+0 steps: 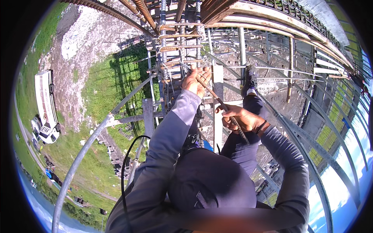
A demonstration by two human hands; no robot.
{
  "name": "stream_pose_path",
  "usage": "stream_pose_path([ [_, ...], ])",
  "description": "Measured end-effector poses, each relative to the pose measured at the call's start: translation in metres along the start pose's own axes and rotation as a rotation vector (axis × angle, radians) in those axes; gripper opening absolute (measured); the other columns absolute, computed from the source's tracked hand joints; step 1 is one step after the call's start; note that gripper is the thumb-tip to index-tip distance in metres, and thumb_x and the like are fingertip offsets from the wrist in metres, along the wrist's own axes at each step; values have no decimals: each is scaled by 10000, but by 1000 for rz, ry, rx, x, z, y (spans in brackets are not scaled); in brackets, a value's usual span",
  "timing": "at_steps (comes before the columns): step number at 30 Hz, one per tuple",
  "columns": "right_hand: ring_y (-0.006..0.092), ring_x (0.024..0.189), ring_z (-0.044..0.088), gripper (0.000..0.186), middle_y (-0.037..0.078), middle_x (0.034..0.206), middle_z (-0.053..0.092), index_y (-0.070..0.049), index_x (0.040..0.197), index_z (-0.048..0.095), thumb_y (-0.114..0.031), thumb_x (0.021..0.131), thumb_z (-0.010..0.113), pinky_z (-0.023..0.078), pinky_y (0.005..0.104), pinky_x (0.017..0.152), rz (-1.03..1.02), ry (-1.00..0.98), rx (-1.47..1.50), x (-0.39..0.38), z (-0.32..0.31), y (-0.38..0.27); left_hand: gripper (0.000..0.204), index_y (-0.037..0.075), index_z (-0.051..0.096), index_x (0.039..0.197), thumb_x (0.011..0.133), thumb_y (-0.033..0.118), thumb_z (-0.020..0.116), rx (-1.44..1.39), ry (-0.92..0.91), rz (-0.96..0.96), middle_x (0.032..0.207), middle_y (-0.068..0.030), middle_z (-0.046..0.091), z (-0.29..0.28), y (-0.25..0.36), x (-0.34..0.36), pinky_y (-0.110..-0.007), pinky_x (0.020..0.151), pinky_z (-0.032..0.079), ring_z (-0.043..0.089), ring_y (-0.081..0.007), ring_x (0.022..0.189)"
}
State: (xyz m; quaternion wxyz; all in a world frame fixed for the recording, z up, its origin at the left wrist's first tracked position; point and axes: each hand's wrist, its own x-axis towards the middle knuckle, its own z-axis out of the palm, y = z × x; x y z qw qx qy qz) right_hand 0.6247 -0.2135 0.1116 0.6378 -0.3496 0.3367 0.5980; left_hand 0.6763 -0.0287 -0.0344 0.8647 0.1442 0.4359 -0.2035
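Note:
My right hand point(241, 118) is closed around a short rusty length of rebar point(213, 93), whose lower end sticks out below the fingers. The bar slants up and left, and its upper end lies over my left hand point(197, 80). That hand is palm up with its fingers stretched out, beside the lower ties of a rebar cage point(181, 48). Rusty stirrups point(178, 37) cross the cage's long bars. Whether the bar's tip touches the cage, I cannot tell.
Metal scaffold pipes point(83, 155) curve past on both sides, far above the ground. A pale upright plank point(218, 105) stands beside my left hand. My shoe point(250, 77) is braced among the pipes. Timber formwork point(272, 21) runs along the upper right; a white truck point(45, 101) stands below left.

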Motion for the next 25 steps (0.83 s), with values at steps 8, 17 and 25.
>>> stream_pose_path([
  [8, 298, 696, 701, 322, 159, 752, 691, -18, 1019, 648, -303, 869, 664, 499, 426, 616, -547, 869, -2083, -29, 10, -27, 250, 25, 557, 1116, 1053, 264, 599, -56, 178, -4, 1126, -159, 673, 5, -7, 5, -512, 1071, 536, 668, -351, 1139],
  [17, 43, 471, 406, 383, -41, 627, 456, 33, 1147, 645, -338, 1052, 626, 328, 214, 449, -232, 187, -394, -68, 70, -74, 223, 77, 675, 1056, 1032, 294, 630, 167, -9, -80, 1019, -104, 748, -21, 31, -31, -462, 890, 615, 734, -277, 949],
  [25, 343, 577, 664, 240, 168, 728, 667, -66, 1194, 614, -247, 1040, 582, 519, 460, 537, -1020, 922, -2109, -35, -20, -96, 168, 56, 661, 1055, 1036, 218, 624, -79, -58, -136, 1047, -71, 733, 6, 29, -27, -394, 940, 620, 718, -244, 1050],
])
